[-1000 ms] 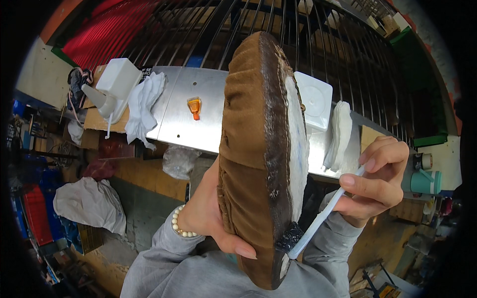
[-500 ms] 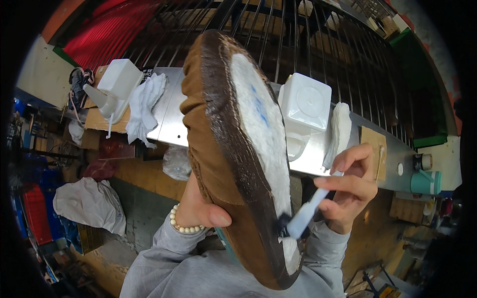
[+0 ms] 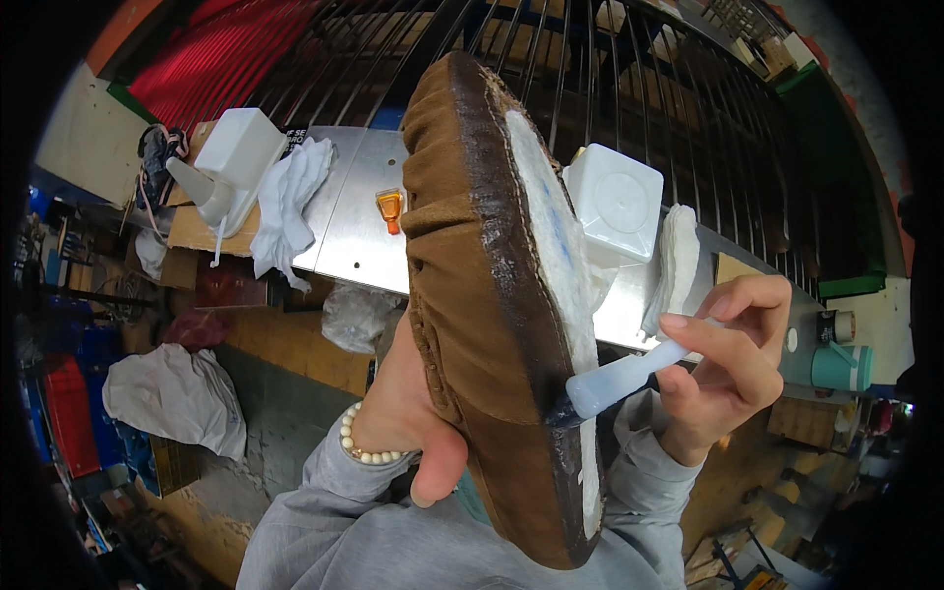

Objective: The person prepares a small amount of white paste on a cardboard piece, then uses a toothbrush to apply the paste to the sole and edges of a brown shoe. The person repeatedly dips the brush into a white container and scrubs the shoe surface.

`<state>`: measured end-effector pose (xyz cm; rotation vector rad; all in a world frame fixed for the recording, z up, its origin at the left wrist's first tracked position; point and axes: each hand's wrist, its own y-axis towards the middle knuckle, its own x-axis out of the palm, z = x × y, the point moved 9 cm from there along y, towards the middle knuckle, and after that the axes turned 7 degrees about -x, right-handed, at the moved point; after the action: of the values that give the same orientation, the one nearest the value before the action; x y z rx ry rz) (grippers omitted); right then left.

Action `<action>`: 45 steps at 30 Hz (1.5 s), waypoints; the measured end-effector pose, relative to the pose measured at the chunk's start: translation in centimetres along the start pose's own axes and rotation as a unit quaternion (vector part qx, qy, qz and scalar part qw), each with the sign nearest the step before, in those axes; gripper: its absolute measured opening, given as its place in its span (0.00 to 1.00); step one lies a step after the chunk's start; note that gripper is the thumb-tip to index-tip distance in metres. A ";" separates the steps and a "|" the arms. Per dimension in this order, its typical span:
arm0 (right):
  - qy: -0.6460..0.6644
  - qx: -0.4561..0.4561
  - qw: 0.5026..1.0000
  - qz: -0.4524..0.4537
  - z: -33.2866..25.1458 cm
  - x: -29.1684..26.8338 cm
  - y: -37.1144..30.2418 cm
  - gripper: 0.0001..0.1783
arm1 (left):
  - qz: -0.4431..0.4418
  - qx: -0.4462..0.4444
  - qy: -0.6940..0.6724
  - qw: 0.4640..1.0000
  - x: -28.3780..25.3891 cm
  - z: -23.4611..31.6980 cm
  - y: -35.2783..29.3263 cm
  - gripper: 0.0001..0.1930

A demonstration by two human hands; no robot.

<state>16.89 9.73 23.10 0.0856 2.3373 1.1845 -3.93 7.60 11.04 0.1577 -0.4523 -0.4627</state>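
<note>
A brown suede shoe upper (image 3: 447, 246) stands tilted in front of me, its toe up and its underside turned to the right. My left hand (image 3: 413, 413) grips it from the left; the thumb shows, while the other fingers are hidden behind or inside it. A dark, shiny wet band (image 3: 506, 216) runs along its lower edge, beside the white fluffy bottom (image 3: 546, 226). Between the fingers of my right hand (image 3: 728, 354) is a white-handled brush (image 3: 615, 383). Its dark bristles touch the band toward the near end of the shoe.
On the metal bench (image 3: 344, 236) stand white plastic containers (image 3: 615, 202), white cloths (image 3: 290, 206) and a small orange bottle (image 3: 390, 209). Metal bars (image 3: 678, 108) rise behind. A teal mug (image 3: 841, 364) sits far right, and a white sack (image 3: 177, 398) lies low on the left.
The shoe upper has turned, showing more of its brown side and less of the white bottom. The brush has moved up and right onto the edge band. The orange bottle has come into sight.
</note>
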 end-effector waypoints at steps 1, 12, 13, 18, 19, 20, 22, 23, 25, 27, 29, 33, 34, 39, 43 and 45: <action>-0.008 -0.011 1.000 0.006 -0.2 -0.2 0.2 0.25 | 0.000 0.001 -0.001 1.000 -0.1 0.1 -0.1 0.68; 0.063 -0.016 0.997 -0.034 1.2 0.6 -0.3 0.26 | 0.017 0.009 -0.026 0.999 -0.6 0.0 -0.3 0.65; 0.069 -0.021 0.997 -0.039 1.3 0.7 -0.4 0.26 | 0.019 0.009 -0.029 0.999 -0.7 0.0 -0.3 0.65; 0.134 -0.041 0.989 -0.052 1.7 0.8 -1.2 0.26 | 0.030 0.018 -0.050 0.998 -1.1 0.6 -0.5 0.63; 0.142 -0.048 0.987 -0.055 1.7 0.8 -1.4 0.27 | 0.031 0.024 -0.056 0.998 -1.2 0.8 -0.5 0.63; 0.149 -0.054 0.986 -0.060 1.7 0.8 -1.5 0.26 | 0.033 0.030 -0.062 0.997 -1.4 1.0 -0.5 0.63; 0.167 -0.061 0.981 -0.073 1.6 0.9 -1.8 0.26 | 0.036 0.042 -0.080 0.995 -1.7 1.4 -0.5 0.62; 0.178 -0.062 0.979 -0.082 1.6 0.9 -1.9 0.26 | 0.034 0.050 -0.087 0.994 -2.0 1.6 -0.5 0.62; 0.204 -0.055 0.972 -0.102 1.6 1.0 -2.4 0.25 | 0.026 0.069 -0.115 0.991 -2.6 2.1 -0.5 0.62; 0.226 -0.032 0.967 -0.116 1.9 1.0 -3.2 0.24 | 0.003 0.093 -0.147 0.985 -3.2 2.9 -0.4 0.61; 0.190 0.027 0.976 -0.102 3.2 0.1 -4.2 0.22 | -0.029 0.110 -0.188 0.976 -3.8 3.8 -0.2 0.61; -0.142 0.154 0.975 -0.068 7.4 -3.3 -6.4 0.14 | -0.111 0.105 -0.268 0.951 -4.3 6.2 0.4 0.60; -0.213 0.120 0.965 -0.098 7.5 -3.1 -6.6 0.13 | -0.122 0.080 -0.294 0.945 -4.3 6.4 0.4 0.59; -0.310 0.079 0.937 -0.142 8.8 0.3 -8.7 0.14 | -0.086 -0.168 -0.436 0.880 -5.2 5.1 -0.8 0.63; -0.319 0.081 0.935 -0.130 9.4 1.2 -9.7 0.13 | -0.051 -0.106 -0.341 0.933 -7.6 4.8 -0.9 0.61; -0.304 0.107 0.943 -0.090 9.4 -0.1 -10.4 0.12 | 0.005 -0.029 -0.302 0.953 -8.7 4.7 -0.9 0.57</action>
<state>23.14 10.23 10.58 0.2677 1.8623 0.6825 -13.39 10.59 11.64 -0.0485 -1.0393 -0.5111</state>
